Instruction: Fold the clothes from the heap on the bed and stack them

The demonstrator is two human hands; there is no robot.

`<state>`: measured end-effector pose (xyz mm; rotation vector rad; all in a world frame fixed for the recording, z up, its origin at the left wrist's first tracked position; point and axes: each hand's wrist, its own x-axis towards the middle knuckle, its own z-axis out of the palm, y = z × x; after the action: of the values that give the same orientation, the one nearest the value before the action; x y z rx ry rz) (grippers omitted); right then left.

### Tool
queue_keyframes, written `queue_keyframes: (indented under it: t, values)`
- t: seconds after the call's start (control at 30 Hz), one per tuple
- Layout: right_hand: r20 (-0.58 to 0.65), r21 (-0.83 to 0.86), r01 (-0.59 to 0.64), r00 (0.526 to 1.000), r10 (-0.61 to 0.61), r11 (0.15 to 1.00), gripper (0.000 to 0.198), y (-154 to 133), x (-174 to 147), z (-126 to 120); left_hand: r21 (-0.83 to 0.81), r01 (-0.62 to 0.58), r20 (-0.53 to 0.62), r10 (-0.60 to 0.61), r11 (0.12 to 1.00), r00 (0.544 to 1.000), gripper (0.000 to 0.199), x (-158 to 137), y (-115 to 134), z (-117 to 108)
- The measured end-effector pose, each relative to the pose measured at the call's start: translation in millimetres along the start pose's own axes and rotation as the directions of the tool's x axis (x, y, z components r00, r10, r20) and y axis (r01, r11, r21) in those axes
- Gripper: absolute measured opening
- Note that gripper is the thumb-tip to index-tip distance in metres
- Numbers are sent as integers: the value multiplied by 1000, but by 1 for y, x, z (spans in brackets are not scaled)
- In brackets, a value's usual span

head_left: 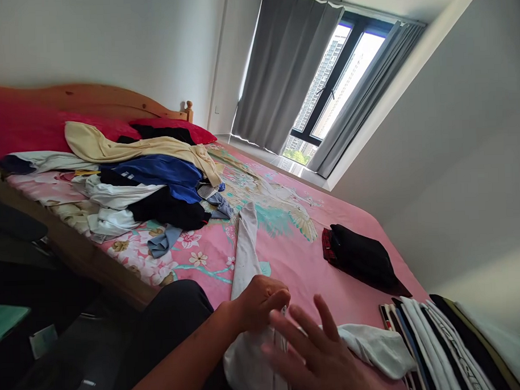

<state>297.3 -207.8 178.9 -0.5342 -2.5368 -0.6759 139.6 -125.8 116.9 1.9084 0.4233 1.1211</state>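
A light grey long-sleeved top [246, 249] lies across the near side of the bed, one sleeve stretched toward the window and the other out to the right. My left hand [261, 300] is closed in a fist at the upper part of this top, gripping its fabric. Just to the right, my right hand [312, 352] hovers over the top with its fingers spread, a little blurred and holding nothing. Part of the top's body is hidden behind both hands.
Loose clothes are heaped on the left, among them a cream garment [147, 149] and a blue one [165, 171]. A folded black garment [362, 254] lies on the pink bedsheet [288, 268]. A row of folded clothes [436, 342] stands at the lower right, beside the wall.
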Motion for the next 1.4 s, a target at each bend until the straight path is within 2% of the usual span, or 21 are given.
queue_keyframes:
  t: [0.07,0.17,0.27,0.4,0.5,0.57,0.6,0.63,0.7,0.77,0.83,0.87,0.93,1.03,1.1,1.23,1.3,1.4]
  values:
    - [138,9,155,978,-154,988,28,5,17,-8,-2,-37,35,37,999,999,59,0,-2,3]
    - [276,30,288,918,-285,957,18,4,32,-11,19,-73,58,72,997,996,59,0,-2,2]
    - [342,76,394,853,-395,916,14,-1,33,-3,3,-110,75,109,994,991,63,1,-2,1]
    - [350,222,438,798,-490,871,14,-6,28,13,-13,-122,108,123,992,987,64,-1,-5,6]
    - [281,334,431,803,-526,838,15,-8,28,23,-8,-53,51,54,999,997,67,-2,-6,13]
    - [245,320,400,840,-483,859,16,-8,30,26,-13,66,-83,-67,998,994,65,-2,-7,13]
    - [250,303,376,855,-454,876,17,-7,32,25,-31,149,-179,-152,988,972,62,-1,-8,10]
    - [277,283,343,865,-419,896,18,-4,34,22,-66,232,-281,-241,970,929,59,0,-9,5]
    - [359,229,261,873,-331,938,21,8,38,11,-178,354,-462,-395,918,794,55,3,-13,-9]
    - [407,143,169,888,-213,975,29,29,41,-7,-278,388,-564,-476,879,674,54,4,-19,-23]
    - [379,23,82,922,-84,996,35,57,42,-28,-328,396,-595,-513,858,619,52,4,-27,-31]
    - [343,-46,42,939,-23,998,35,72,42,-40,-341,410,-576,-533,846,620,51,4,-31,-32]
    - [267,-197,-49,958,102,979,36,100,40,-64,-355,463,-466,-583,812,665,49,5,-38,-26]
    - [182,-394,-175,947,264,902,43,129,41,-101,-336,546,-249,-631,768,735,47,9,-44,-4]
    - [129,-481,-207,945,302,852,49,139,46,-125,-309,553,-165,-617,773,770,43,15,-44,13]
    - [8,-605,-226,957,290,763,63,144,60,-168,-278,512,0,-533,813,846,32,40,-31,40]
    - [-32,-646,-278,941,338,711,69,145,66,-187,-297,500,60,-507,813,860,31,59,-18,50]
    - [-109,-673,-378,901,421,636,74,152,71,-213,-271,535,171,-507,800,845,35,88,6,62]
